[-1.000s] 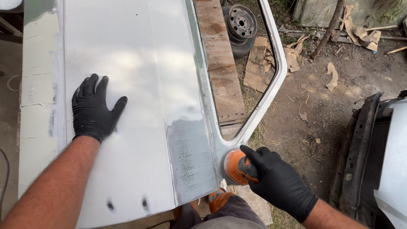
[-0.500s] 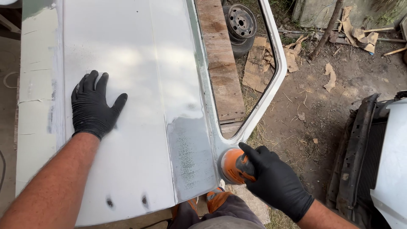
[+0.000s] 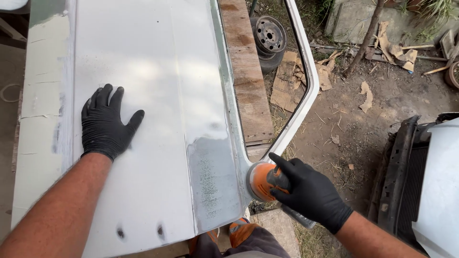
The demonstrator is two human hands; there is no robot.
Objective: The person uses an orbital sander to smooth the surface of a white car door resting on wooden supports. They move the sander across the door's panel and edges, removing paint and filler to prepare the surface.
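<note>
1. In the head view, a large pale grey-white sheet-metal car door panel point(image 3: 158, 95) is seen lying flat, its white window frame point(image 3: 306, 86) curving out over the ground on the right.
2. The left hand point(image 3: 106, 125), in a black glove, is laid flat on the left half of the panel with the fingers spread; nothing is grasped by it.
3. The right hand point(image 3: 306, 193), also black-gloved, is closed around an orange round-bodied sander point(image 3: 264, 180), with the forefinger stretched over the top of the tool.
4. The sander is held against the right edge of the panel, at the corner where the window frame meets the door skin, near the panel's near right corner.
5. Just left of the sander, a patch of bare, dull grey metal point(image 3: 210, 177) is shown, speckled and darker than the surrounding paint.
6. Two small dark holes point(image 3: 138, 232) are seen near the panel's near edge.
7. A weathered brown wooden plank point(image 3: 246, 71) lies under the window opening, running away from the person.
8. Beyond it, on the dirt ground, a dark steel car wheel point(image 3: 269, 38) and flattened cardboard pieces point(image 3: 287, 81) are visible.
9. At the right edge, a white car body part with a black grille point(image 3: 406, 181) stands well apart from the panel.
</note>
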